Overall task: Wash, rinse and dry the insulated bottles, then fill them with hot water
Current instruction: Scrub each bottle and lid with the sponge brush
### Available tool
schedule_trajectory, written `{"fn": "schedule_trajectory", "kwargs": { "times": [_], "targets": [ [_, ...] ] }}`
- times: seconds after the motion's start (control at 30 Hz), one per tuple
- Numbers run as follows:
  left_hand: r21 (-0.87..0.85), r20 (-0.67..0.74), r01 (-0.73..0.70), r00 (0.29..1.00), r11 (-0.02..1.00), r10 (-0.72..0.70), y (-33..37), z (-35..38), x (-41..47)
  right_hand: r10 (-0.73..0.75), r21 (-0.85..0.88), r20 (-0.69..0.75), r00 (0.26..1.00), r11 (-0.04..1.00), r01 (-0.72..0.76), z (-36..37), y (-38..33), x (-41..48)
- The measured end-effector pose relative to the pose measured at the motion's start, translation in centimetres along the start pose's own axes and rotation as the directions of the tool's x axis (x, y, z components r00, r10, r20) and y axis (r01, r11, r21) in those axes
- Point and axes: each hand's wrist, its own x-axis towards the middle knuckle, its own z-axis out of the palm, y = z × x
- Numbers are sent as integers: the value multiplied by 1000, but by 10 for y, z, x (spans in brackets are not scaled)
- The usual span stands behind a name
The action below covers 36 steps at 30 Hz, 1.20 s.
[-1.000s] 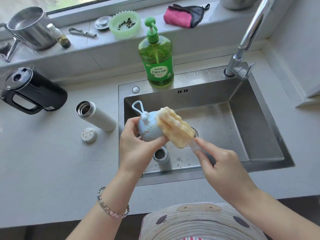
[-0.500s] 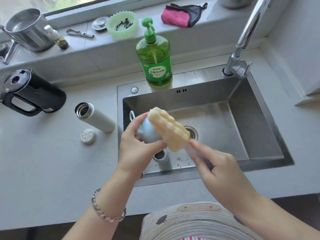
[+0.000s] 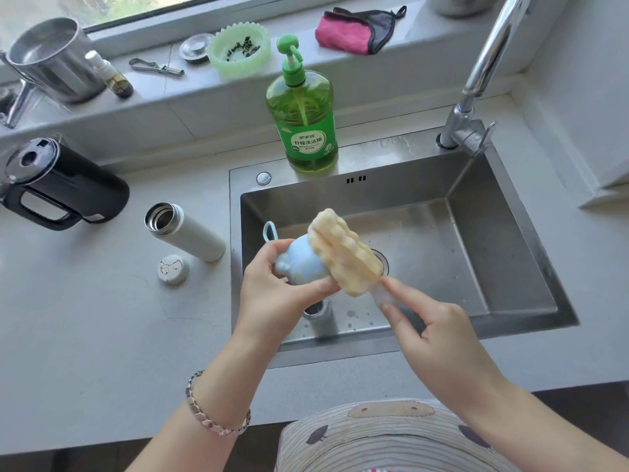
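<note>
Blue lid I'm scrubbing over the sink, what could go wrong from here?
The pale blue rounded lid, gripped by the left hand, could slip when wet and drop into the stainless steel sink. The open steel bottle stands below the yellow sponge brush, so suds may drip inside. The right hand pinches the brush's clear handle, so it might twist loose.

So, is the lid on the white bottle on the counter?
No, the white bottle shows an open mouth, and a round lid rests on the counter beside it.
</note>
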Motion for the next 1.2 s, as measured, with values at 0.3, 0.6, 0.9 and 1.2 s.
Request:
{"fn": "schedule_trajectory", "kwargs": {
  "times": [0.3, 0.6, 0.9, 1.2],
  "targets": [
    [-179, 93, 102, 992, 979, -86, -8, 11, -4, 360, 603, 274, 892, 658, -451, 3, 7, 23],
    [324, 193, 1, 979, 946, -67, -5, 14, -11, 333, 537, 213, 919, 746, -395, 6, 8, 20],
    [299, 382, -97, 924, 949, -26, -1, 2, 0, 202, 402, 202, 958, 875, -270, -18, -4, 32],
    [238, 134, -105, 988, 966, 75, -17, 5, -2, -7, -149, 103, 995, 989, 22, -10, 4, 5]
  ]
}}
